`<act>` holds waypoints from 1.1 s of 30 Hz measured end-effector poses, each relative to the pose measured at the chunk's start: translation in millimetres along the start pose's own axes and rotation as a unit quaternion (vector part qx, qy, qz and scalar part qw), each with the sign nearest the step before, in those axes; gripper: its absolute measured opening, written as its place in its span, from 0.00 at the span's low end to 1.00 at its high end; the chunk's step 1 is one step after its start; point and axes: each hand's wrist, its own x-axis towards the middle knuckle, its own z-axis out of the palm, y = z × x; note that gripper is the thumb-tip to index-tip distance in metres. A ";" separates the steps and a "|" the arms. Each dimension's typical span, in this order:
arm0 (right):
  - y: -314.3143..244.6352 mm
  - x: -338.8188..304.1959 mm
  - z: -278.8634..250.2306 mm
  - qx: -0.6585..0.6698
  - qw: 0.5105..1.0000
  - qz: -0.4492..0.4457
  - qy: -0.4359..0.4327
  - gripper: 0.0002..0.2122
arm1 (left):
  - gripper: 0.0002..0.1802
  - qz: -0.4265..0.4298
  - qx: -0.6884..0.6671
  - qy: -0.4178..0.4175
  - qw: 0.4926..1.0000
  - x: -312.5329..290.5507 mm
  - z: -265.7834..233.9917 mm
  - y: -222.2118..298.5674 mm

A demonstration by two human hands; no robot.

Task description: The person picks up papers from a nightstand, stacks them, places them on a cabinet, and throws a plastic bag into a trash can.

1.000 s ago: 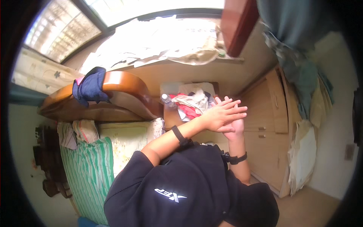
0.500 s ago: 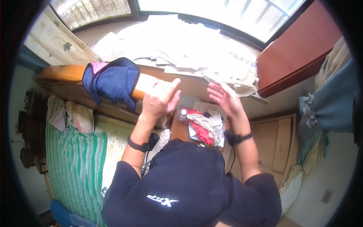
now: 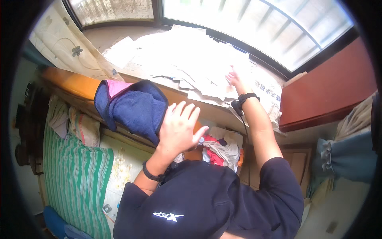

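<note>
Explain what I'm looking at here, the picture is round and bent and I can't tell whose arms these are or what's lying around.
The picture comes from a wide fisheye camera worn on a person's head, looking down, which bends straight edges. The arms are that person's own, in a dark shirt. The right hand reaches out onto a pile of white papers spread on the sill below the window; whether it has a grip on a sheet is not clear. The left hand is open, fingers spread, holding nothing, beside a blue towel draped over a wooden headboard. Below lies a bed with a green striped sheet, and crumpled clothes sit between the arms.
</note>
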 end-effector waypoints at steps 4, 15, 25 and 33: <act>-1.3 31.1 13.4 -0.012 0.999 0.033 -0.004 0.15 | 0.28 -0.014 -0.006 -0.003 1.000 -0.2 1.1 -0.6; 4.9 72.3 38.1 -0.001 0.997 0.079 -0.022 0.14 | 0.27 -0.022 -0.022 -0.019 0.999 5.4 4.6 0.8; 0.7 32.2 89.1 0.154 0.986 0.023 -0.068 0.18 | 0.26 -0.041 -0.035 -0.025 0.998 5.6 4.5 -0.3; -0.1 24.0 118.8 0.359 0.903 0.048 -0.232 0.27 | 0.26 -0.040 -0.041 -0.038 0.998 6.3 2.9 -0.2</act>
